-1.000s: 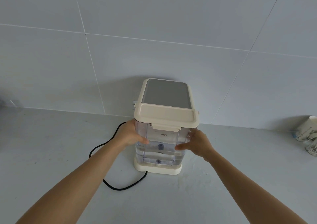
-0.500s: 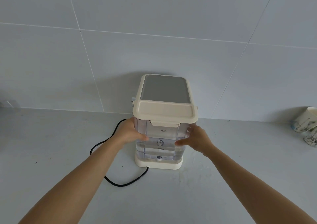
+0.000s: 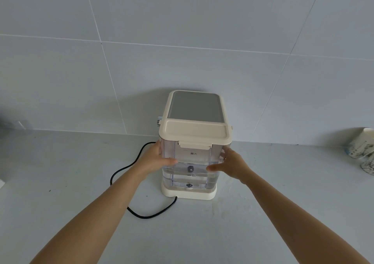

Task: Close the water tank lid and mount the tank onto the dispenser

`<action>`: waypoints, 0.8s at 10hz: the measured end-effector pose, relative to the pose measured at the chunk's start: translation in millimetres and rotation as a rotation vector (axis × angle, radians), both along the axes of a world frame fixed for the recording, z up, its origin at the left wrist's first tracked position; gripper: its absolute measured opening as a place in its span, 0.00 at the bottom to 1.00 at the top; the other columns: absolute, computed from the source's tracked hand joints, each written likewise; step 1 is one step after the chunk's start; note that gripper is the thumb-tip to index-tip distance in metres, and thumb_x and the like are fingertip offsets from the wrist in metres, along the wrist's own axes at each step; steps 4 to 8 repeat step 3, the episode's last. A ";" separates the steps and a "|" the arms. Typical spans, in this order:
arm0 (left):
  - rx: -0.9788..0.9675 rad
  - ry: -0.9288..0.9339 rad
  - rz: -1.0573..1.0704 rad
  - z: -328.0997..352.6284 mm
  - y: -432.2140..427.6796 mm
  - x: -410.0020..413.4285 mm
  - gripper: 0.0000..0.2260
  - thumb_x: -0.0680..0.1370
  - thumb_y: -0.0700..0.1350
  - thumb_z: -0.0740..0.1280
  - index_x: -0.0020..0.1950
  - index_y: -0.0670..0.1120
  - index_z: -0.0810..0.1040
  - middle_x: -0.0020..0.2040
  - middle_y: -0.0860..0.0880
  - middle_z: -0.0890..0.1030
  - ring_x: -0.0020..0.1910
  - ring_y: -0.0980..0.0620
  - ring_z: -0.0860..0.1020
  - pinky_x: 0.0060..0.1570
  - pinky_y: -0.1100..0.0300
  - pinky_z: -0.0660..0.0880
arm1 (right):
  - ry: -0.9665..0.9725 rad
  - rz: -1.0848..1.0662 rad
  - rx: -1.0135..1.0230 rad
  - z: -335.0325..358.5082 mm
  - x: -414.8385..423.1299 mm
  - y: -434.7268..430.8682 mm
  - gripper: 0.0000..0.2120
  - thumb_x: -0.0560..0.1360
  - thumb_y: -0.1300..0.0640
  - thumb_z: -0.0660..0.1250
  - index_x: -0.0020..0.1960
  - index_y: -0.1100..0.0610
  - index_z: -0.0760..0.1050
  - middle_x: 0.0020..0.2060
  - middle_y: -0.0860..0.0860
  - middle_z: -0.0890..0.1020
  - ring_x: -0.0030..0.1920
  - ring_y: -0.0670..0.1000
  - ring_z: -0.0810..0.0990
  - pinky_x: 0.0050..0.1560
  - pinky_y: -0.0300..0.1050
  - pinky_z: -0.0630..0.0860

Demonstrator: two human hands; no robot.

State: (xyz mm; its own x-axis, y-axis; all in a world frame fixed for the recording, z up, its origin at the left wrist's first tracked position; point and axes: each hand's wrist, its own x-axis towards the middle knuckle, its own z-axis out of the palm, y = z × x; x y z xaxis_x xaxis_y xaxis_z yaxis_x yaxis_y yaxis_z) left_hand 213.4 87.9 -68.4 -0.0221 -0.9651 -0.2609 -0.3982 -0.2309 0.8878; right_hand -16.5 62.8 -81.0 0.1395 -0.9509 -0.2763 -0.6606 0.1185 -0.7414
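Observation:
A clear water tank [image 3: 191,163] with some water in it stands on the cream base [image 3: 189,194] of the dispenser [image 3: 195,107], against its front. Its cream lid [image 3: 195,133] lies flat and shut, with the front latch down. My left hand [image 3: 156,159] grips the tank's left side, thumb across the front. On the tank's right side rests my right hand [image 3: 227,165], its fingers spread along the wall and the thumb on the front.
A black power cord [image 3: 141,213] loops over the grey countertop left of the dispenser's base. Patterned white cups [image 3: 362,144] stand at the far right by the tiled wall. A small grey object [image 3: 20,125] sits at the far left.
The tank has sunk a little onto the dispenser's base. Both hands stay on its sides, and my right hand's fingers have loosened slightly.

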 end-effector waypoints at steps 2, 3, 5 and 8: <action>-0.104 0.031 0.076 -6.5 26.7 -6.3 0.34 0.75 0.50 0.66 0.75 0.50 0.50 0.76 0.51 0.60 0.74 0.52 0.60 0.71 0.55 0.58 | -0.015 0.094 -0.050 7.2 -5.3 13.4 0.41 0.70 0.52 0.70 0.72 0.54 0.47 0.70 0.53 0.66 0.68 0.58 0.68 0.63 0.47 0.67; -0.217 0.020 0.157 12.3 34.1 -10.1 0.37 0.75 0.52 0.64 0.76 0.51 0.43 0.78 0.52 0.53 0.76 0.54 0.55 0.72 0.53 0.55 | -0.033 0.136 -0.177 29.2 -8.0 18.4 0.41 0.71 0.51 0.68 0.72 0.52 0.43 0.70 0.51 0.65 0.69 0.56 0.67 0.62 0.43 0.67; -0.217 0.020 0.157 12.3 34.1 -10.1 0.37 0.75 0.52 0.64 0.76 0.51 0.43 0.78 0.52 0.53 0.76 0.54 0.55 0.72 0.53 0.55 | -0.033 0.136 -0.177 29.2 -8.0 18.4 0.41 0.71 0.51 0.68 0.72 0.52 0.43 0.70 0.51 0.65 0.69 0.56 0.67 0.62 0.43 0.67; -0.217 0.020 0.157 12.3 34.1 -10.1 0.37 0.75 0.52 0.64 0.76 0.51 0.43 0.78 0.52 0.53 0.76 0.54 0.55 0.72 0.53 0.55 | -0.033 0.136 -0.177 29.2 -8.0 18.4 0.41 0.71 0.51 0.68 0.72 0.52 0.43 0.70 0.51 0.65 0.69 0.56 0.67 0.62 0.43 0.67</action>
